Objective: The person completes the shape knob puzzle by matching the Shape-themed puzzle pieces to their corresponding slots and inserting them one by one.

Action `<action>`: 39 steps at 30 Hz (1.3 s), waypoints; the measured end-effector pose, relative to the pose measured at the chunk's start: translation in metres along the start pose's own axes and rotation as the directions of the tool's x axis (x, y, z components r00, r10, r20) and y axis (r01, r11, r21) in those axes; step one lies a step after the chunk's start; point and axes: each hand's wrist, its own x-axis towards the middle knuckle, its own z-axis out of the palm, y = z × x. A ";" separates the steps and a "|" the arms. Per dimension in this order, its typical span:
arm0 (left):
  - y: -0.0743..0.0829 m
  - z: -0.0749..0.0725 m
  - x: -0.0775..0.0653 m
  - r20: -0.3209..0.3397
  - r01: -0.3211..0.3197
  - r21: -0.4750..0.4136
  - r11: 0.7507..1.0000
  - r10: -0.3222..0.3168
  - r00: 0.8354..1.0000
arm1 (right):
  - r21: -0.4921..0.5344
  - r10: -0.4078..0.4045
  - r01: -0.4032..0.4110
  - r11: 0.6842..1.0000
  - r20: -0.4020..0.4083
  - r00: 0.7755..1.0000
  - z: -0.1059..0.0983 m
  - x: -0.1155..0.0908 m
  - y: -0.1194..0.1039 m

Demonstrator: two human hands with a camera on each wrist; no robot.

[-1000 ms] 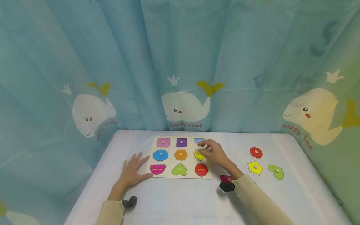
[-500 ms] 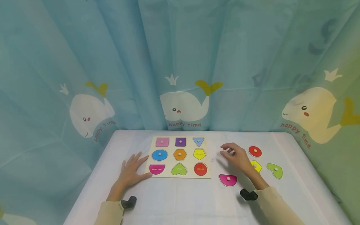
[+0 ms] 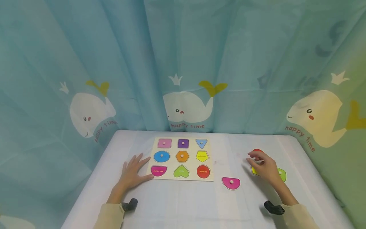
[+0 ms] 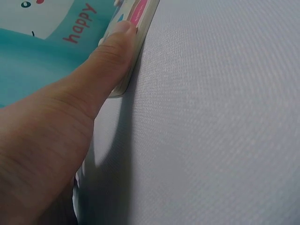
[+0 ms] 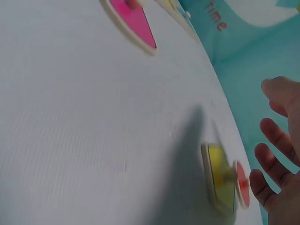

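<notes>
A wooden shape-puzzle board [image 3: 192, 145] lies on the white table. My left hand [image 3: 131, 174] is spread at its left side, and its thumb [image 4: 115, 47] touches the near-left corner in the left wrist view. Over the right of the table, my right hand [image 3: 266, 168] hovers with loosely bent fingers, holding nothing. Beneath and around it lie a yellow pentagon piece [image 3: 254, 171], a red circle piece [image 3: 257, 150] and a green heart piece [image 3: 282, 175], all partly hidden by the hand. A magenta half-round piece [image 3: 231, 183] lies between that hand and the board.
Knobbed pieces, among them a blue oval [image 3: 161, 156] and an orange hexagon [image 3: 182, 156], sit in the board's two far rows. Its near row and the yellow pentagon slot [image 3: 202, 156] show printed words. Behind the table hangs a blue whale-patterned curtain [image 3: 128, 63].
My right hand has moved from the board's light-blue triangle rightward to above the loose pieces, uncovering the magenta half-round. My left hand has stayed at the board.
</notes>
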 end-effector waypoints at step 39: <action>-0.002 0.002 0.002 -0.004 0.004 0.005 1.000 -0.004 1.000 | -0.167 0.160 -0.140 0.976 0.111 0.981 -0.017 -0.031 0.039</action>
